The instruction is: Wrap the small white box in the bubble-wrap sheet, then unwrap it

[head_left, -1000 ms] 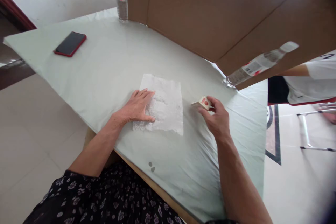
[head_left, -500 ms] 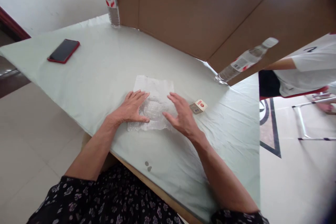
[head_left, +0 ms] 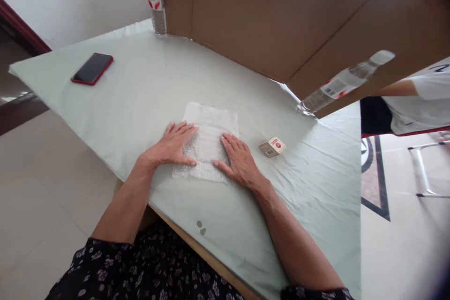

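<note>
A sheet of clear bubble wrap (head_left: pixel 207 145) lies spread on the pale green tablecloth (head_left: pixel 140 84) in front of me. My left hand (head_left: pixel 175 144) rests on its left side, fingers spread and thumb pointing inward. On the right side, my right hand (head_left: pixel 239 158) lies flat on the sheet, with its thumb apart from the fingers. Neither hand grips anything. A small folded card or box (head_left: pixel 273 146) with a red mark stands to the right of my right hand, apart from it.
A brown cardboard panel (head_left: pixel 246 18) stands across the back of the table. One water bottle (head_left: pixel 157 2) is upright at its left end; another bottle (head_left: pixel 344 85) appears at its right. A red-cased phone (head_left: pixel 92 69) lies at left. A person in white (head_left: pixel 415 108) is beyond the panel.
My right hand has come down flat onto the bubble wrap and slightly nearer to me. My left hand stays about where it was. The whole view has shifted slightly.
</note>
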